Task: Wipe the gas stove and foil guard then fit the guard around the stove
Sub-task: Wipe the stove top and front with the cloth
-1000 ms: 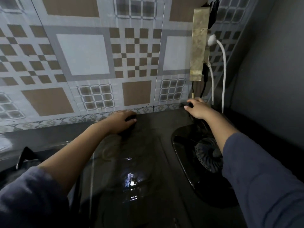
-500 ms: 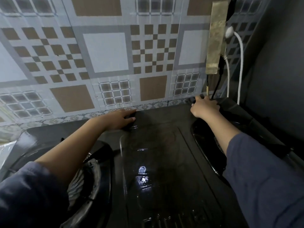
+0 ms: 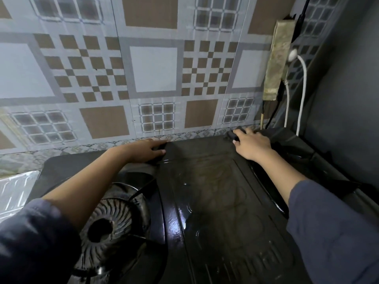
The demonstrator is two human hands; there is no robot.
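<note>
At the far left a crinkled silver foil guard (image 3: 18, 189) is cut off by the frame. Only one corner of it shows, just beside the left end of the stove and well apart from both hands.

The glossy black gas stove (image 3: 215, 201) fills the lower middle. Its long axis runs left to right along the brown-and-grey patterned tile wall (image 3: 153, 68), with its back edge close under the tiles and its front out of view at the bottom.

One round ribbed burner (image 3: 106, 224) shows on the stove's left side, partly covered by the left forearm and its dark blue sleeve (image 3: 30, 242). The left hand (image 3: 143, 150) reaches to the back edge left of centre and grips the rim, thumb on top and fingers curled over it. The embossed middle panel between the two arms carries one bright glare spot.

The right hand (image 3: 252, 144) sits on the back edge further right, fingers bent round a dark part of the rim. It appears to grip the stove as well, though the fingertips merge into the black metal. The right forearm and sleeve hide nearly all of the stove's right side, where only a curved glossy lip (image 3: 272, 201) shows.

Above that hand one tall beige block (image 3: 276, 62) is fixed to the tiles. Two white cords (image 3: 303, 89) and one black cord hang from it behind the stove. A plain grey wall (image 3: 348, 99) closes the right side.
</note>
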